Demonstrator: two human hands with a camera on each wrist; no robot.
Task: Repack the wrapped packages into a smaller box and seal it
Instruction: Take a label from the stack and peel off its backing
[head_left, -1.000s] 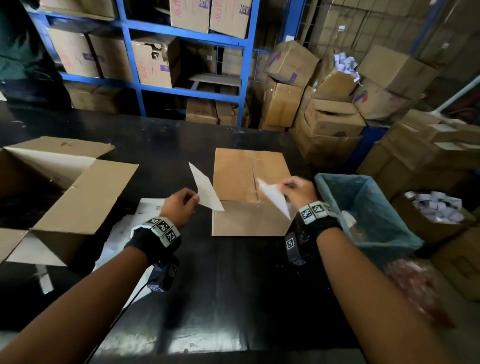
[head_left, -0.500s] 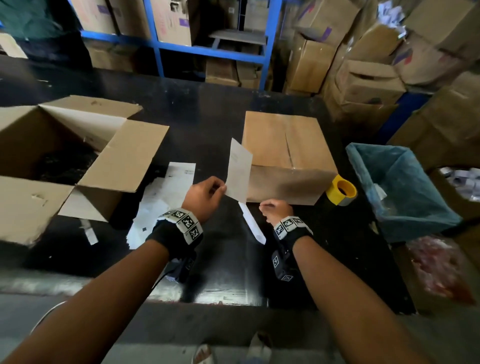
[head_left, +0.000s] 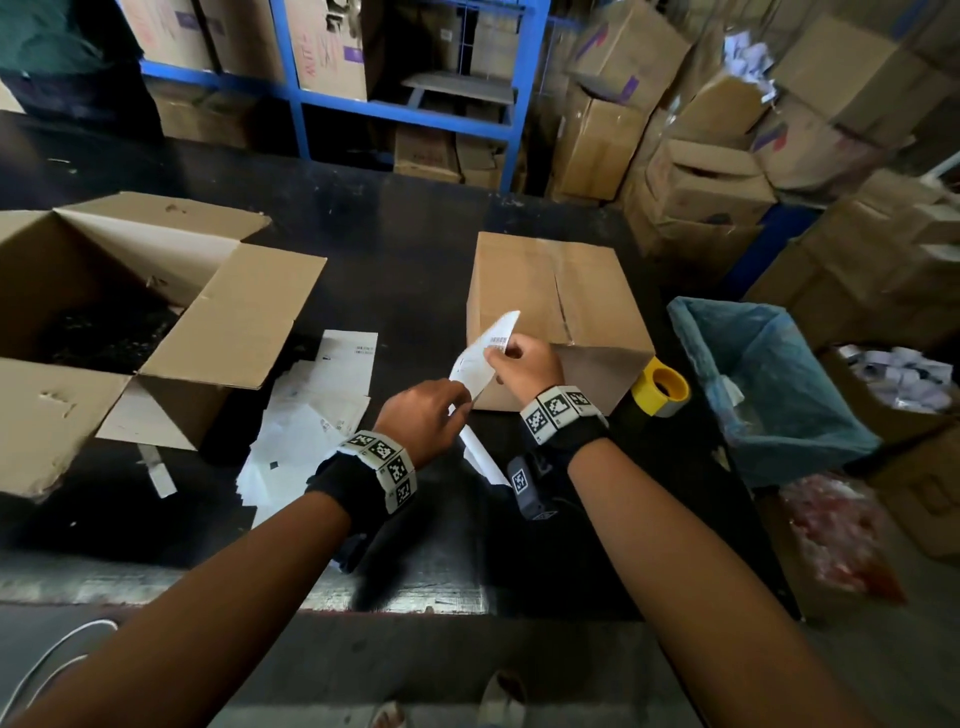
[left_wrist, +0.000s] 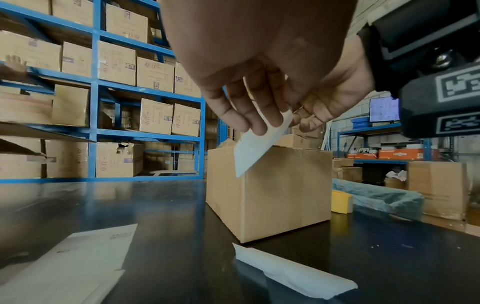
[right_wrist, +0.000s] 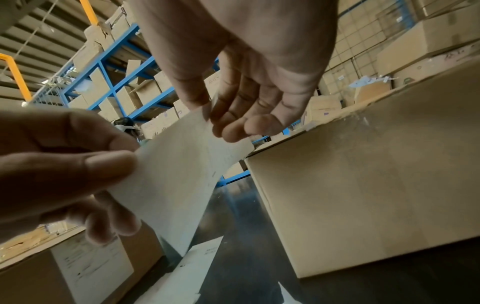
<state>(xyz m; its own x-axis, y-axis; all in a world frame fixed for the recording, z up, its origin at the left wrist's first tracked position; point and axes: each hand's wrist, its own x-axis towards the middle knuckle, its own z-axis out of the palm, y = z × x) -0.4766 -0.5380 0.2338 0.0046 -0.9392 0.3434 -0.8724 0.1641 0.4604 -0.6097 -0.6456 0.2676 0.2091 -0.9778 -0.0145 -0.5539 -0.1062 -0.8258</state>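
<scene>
A closed small cardboard box (head_left: 556, 306) stands mid-table, its top flaps shut. In front of it both hands hold one white printed label (head_left: 480, 358). My left hand (head_left: 460, 408) pinches its lower edge, and my right hand (head_left: 496, 358) pinches it near the barcode at the top. In the left wrist view my left hand (left_wrist: 262, 123) pinches the label (left_wrist: 255, 152) in front of the box (left_wrist: 270, 193). The right wrist view shows my right hand (right_wrist: 221, 121) pinching the label (right_wrist: 176, 174). A white backing strip (head_left: 480, 457) lies on the table under the hands.
A large open cardboard box (head_left: 156, 312) sits at the left, with loose white sheets (head_left: 317, 410) beside it. A yellow tape roll (head_left: 662, 392) lies right of the small box. A bin with a blue liner (head_left: 763, 395) stands off the table's right edge. Stacked cartons and blue shelving (head_left: 405, 114) lie behind.
My right hand let go of the white strip, which now lies on the table, then rose to take the label's top. My left hand kept hold of the label.
</scene>
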